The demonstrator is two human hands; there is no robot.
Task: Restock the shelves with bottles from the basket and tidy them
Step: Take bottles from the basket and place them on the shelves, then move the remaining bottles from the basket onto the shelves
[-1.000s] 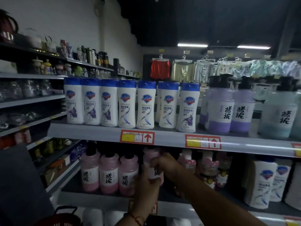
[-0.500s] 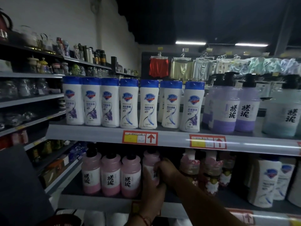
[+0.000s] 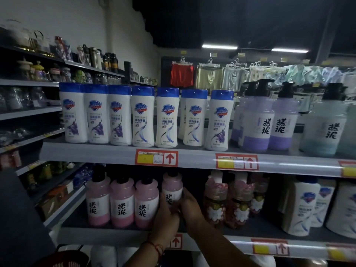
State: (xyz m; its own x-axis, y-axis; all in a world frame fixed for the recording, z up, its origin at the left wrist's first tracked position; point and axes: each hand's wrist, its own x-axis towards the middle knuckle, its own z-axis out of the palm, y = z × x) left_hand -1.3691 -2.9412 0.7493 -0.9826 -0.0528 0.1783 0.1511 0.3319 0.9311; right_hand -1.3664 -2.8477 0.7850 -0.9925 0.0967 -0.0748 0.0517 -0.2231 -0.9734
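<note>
A pink pump bottle (image 3: pixel 172 186) stands on the lower shelf (image 3: pixel 107 231), fourth in a row with three matching pink bottles (image 3: pixel 121 204) to its left. My left hand (image 3: pixel 167 218) grips its lower left side. My right hand (image 3: pixel 190 206) wraps around its right side. The bottle's base is hidden behind my fingers. A red basket (image 3: pixel 71 259) shows at the bottom left edge, its contents not visible.
The upper shelf (image 3: pixel 115 152) carries several white blue-capped bottles (image 3: pixel 142 116) and purple pump bottles (image 3: pixel 256 120). Right of my hands stand floral bottles (image 3: pixel 215 201) and white bottles (image 3: pixel 303 207). Left side shelves (image 3: pixel 28 110) hold glassware. Clothes (image 3: pixel 182 74) hang at the back.
Both hands have lowered the pink bottle onto the lower shelf beside the three others; the camera has shifted slightly closer.
</note>
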